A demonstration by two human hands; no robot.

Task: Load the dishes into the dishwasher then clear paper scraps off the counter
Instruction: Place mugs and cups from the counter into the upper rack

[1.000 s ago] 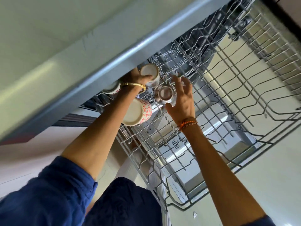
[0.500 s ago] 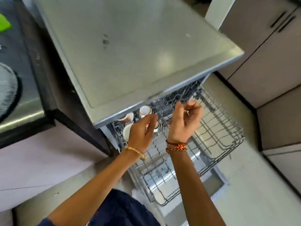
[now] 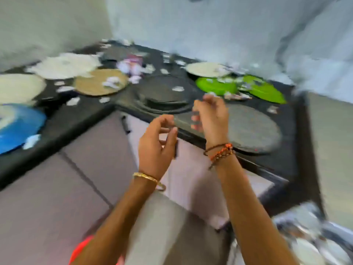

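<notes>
Both hands, left hand (image 3: 156, 144) and right hand (image 3: 211, 116), hang loosely curled, empty; take the grey plate (image 3: 250, 129) nearest them, gripping its rim.

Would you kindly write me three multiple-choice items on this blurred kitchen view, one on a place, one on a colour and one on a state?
1. Where does the round blue plate lie?
A. at the left edge of the dark counter
B. in the sink
C. on the floor

2. What colour are the two leaf-shaped plates at the far right of the counter?
A. red
B. bright green
C. black

3. What do the person's hands hold?
A. a cup each
B. one plate between them
C. nothing

Answers:
1 A: the blue plate sits at the picture's left edge, on the dark counter.
2 B: both plates are plainly bright green, with white paper scraps lying around.
3 C: the left hand and the right hand hang before the counter with loosely curled fingers, and nothing shows in them.
</notes>
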